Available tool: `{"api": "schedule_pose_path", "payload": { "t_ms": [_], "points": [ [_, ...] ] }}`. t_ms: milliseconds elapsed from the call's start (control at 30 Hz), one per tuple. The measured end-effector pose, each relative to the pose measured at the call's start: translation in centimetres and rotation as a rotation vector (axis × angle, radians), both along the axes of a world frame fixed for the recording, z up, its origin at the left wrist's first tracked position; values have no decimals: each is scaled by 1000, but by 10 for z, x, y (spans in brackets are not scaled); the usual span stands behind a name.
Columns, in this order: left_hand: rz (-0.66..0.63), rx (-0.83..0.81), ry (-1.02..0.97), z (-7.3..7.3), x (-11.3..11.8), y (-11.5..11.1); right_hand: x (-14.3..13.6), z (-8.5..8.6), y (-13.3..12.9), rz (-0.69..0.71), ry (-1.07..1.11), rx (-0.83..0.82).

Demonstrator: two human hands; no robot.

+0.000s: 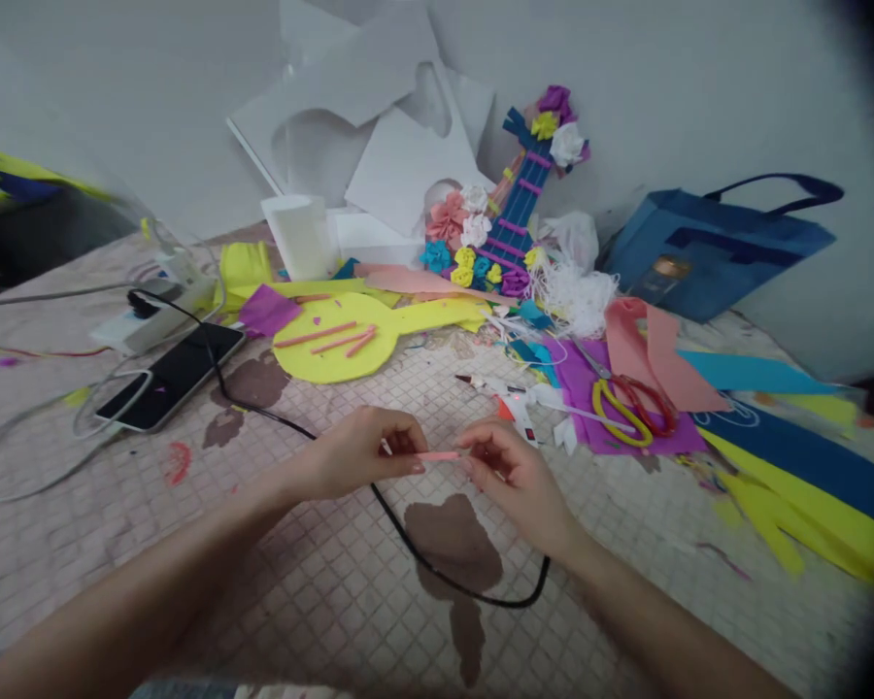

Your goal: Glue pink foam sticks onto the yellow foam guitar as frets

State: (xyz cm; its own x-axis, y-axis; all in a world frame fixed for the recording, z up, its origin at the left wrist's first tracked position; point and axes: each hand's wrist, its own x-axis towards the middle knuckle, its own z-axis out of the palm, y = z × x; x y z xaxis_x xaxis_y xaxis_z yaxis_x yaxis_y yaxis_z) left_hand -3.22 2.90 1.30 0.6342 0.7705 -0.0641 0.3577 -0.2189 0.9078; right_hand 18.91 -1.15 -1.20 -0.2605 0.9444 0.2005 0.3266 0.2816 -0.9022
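A thin pink paper strip [438, 455] is stretched level between my two hands, over the middle of the table. My left hand [368, 447] pinches its left end, and my right hand [514, 474] pinches the right end. Beyond them lies a yellow guitar-shaped cutout [335, 354] with several thin pink rolls [339, 340] resting on it. Just past my right hand is a glue gun [514, 408], its black cord [437, 573] looping under both hands.
A decorated blue paper guitar [519, 218] leans at the back beside white board offcuts [393, 155]. Scissors [619, 413] lie on purple paper at right, near a blue bag [721, 257]. A phone [175, 374] and a power strip [150, 316] are at left.
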Motion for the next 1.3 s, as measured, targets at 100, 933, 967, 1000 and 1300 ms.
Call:
{"api": "schedule_pose_path", "payload": {
  "t_ms": [100, 933, 967, 1000, 1300],
  "points": [
    [158, 298, 156, 6, -20, 19, 1, 2, 1, -21, 32, 8],
    [502, 799, 410, -1, -51, 86, 11, -4, 10, -115, 354, -272],
    [450, 830, 338, 0, -38, 70, 9, -3, 10, -99, 407, -317],
    [401, 844, 256, 1, -24, 54, 8, -2, 10, -77, 455, -363],
    [168, 927, 120, -8, 34, 1, 1, 6, 3, 23, 567, -464]
  ]
}}
